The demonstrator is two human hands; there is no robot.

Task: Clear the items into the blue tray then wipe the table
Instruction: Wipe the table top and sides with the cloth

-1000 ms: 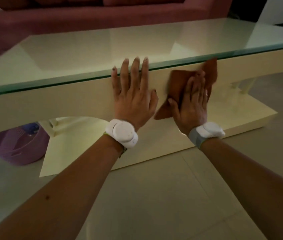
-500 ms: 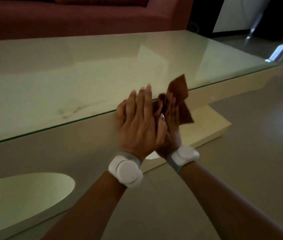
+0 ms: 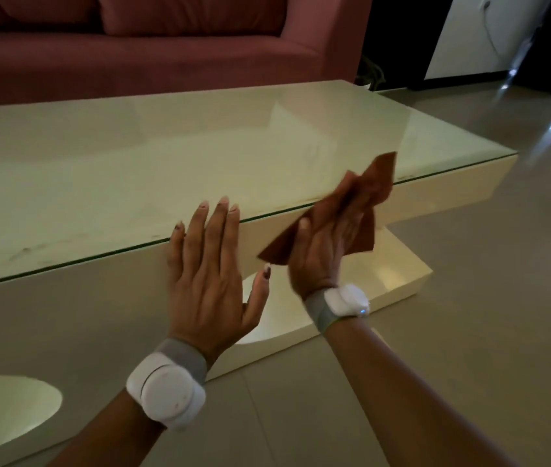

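A low cream table with a glass top (image 3: 200, 163) fills the middle of the head view. My left hand (image 3: 210, 274) lies flat and open against the table's front side, its fingertips reaching over the glass edge. Just to its right, my right hand (image 3: 321, 254) grips a crumpled rust-brown cloth (image 3: 365, 203) against the front edge of the table near its right end. Part of the cloth sticks up above the glass. Faint smudges show on the glass at the left. No blue tray is in view.
A dark red sofa (image 3: 166, 45) stands right behind the table. The table's cream base (image 3: 395, 281) juts out on the tiled floor (image 3: 469, 332) below my right hand. A dark doorway and a white panel (image 3: 469, 35) are at the back right.
The view has swung to the right end of the table. My right hand has carried the cloth along the front edge, and my two hands have drawn apart since half a second ago.
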